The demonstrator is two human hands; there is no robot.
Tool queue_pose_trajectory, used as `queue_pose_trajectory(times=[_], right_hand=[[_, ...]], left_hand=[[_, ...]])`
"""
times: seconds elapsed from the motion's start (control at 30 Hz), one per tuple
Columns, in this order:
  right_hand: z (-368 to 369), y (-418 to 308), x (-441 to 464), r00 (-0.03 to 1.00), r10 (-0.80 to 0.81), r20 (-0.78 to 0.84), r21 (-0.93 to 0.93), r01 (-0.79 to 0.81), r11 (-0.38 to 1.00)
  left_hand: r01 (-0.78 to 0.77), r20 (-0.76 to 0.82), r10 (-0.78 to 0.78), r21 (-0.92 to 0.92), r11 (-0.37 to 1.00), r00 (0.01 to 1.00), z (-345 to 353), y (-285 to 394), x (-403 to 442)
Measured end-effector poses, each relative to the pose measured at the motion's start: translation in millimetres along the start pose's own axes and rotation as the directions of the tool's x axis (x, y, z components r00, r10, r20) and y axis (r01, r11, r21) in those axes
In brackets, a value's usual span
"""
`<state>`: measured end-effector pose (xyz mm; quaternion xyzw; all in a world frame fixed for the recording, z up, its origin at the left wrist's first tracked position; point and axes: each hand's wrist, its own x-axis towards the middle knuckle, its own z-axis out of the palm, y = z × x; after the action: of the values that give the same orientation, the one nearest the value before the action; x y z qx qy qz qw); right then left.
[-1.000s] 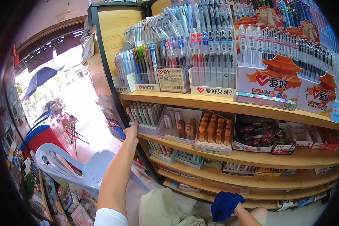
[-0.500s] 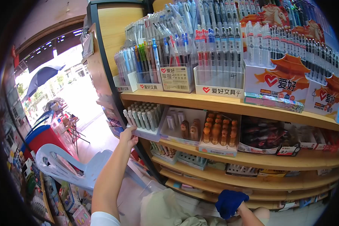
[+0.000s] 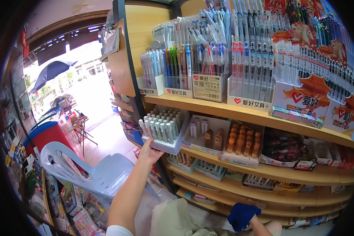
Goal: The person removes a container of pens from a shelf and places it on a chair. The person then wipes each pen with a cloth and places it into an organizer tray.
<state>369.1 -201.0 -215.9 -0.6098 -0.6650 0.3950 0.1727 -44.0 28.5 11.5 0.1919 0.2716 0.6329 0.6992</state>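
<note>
My left hand [image 3: 150, 152] grips the front corner of a pale display box of pens [image 3: 170, 147], thumb at the side and fingers underneath. Upright pens with light barrels [image 3: 161, 128] stand in rows inside it. The box is tilted slightly and juts past the edge of the middle shelf. Low on the right, my right hand [image 3: 252, 220] is closed around a bunched dark blue cloth [image 3: 242, 216], which hides most of its fingers. Beside the pen box sits an open box [image 3: 192, 141] with a few purple and brown items.
Orange-topped pens fill another box [image 3: 242, 159] farther right. Above, clear holders of pens [image 3: 249, 88] line the upper shelf [image 3: 220, 108]. Lower shelves [image 3: 271, 177] carry more boxes. A light blue plastic chair [image 3: 110, 177] stands left of my arm, near the bright doorway.
My left hand has drawn the pen box a little outward from the shelf, and its front now shows more. The view has shifted left. My right hand still holds the cloth.
</note>
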Motion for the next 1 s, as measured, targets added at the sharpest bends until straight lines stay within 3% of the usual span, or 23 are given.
queue_pose_trajectory(times=[0.27, 0.53, 0.6, 0.83, 0.93, 0.97, 1.0], right_hand=[[2.5, 1.5, -1.4, 1.000, 0.005, 0.006, -0.029, -0.005, 1.000], [5.6, 1.9, 6.0, 1.000, -0.029, 0.008, -0.094, 0.030, 0.995], [5.9, 2.5, 7.3, 0.999, -0.045, 0.009, -0.126, 0.046, 0.991], [2.6, 8.6, 10.7, 0.977, -0.208, -0.035, -0.384, 0.179, 0.906], [-1.9, 4.6, 9.8, 0.944, -0.318, -0.085, -0.516, 0.231, 0.825], [-7.5, -9.1, 6.4, 0.940, -0.321, -0.113, -0.467, 0.236, 0.852], [-19.5, -52.8, -0.9, 0.961, -0.270, -0.068, -0.548, 0.190, 0.814]], left_hand=[[-0.103, -0.029, 0.105, 0.039, 0.994, 0.994, -9.3, 2.2, -34.5], [-0.234, 0.063, 0.231, 0.038, 0.972, 0.971, -37.9, 8.1, -123.1], [-0.251, -0.008, 0.251, 0.035, 0.967, 0.968, -46.5, 5.0, -152.6], [-0.299, -0.162, 0.292, -0.022, 0.954, 0.943, -131.5, -32.7, -231.9], [-0.269, -0.108, 0.261, -0.069, 0.961, 0.959, -160.2, -64.7, -254.6], [-0.229, -0.089, 0.218, -0.155, 0.961, 0.972, -170.8, -76.4, -259.8], [-0.228, -0.105, 0.213, -0.167, 0.959, 0.971, -182.7, -90.2, -263.0]])
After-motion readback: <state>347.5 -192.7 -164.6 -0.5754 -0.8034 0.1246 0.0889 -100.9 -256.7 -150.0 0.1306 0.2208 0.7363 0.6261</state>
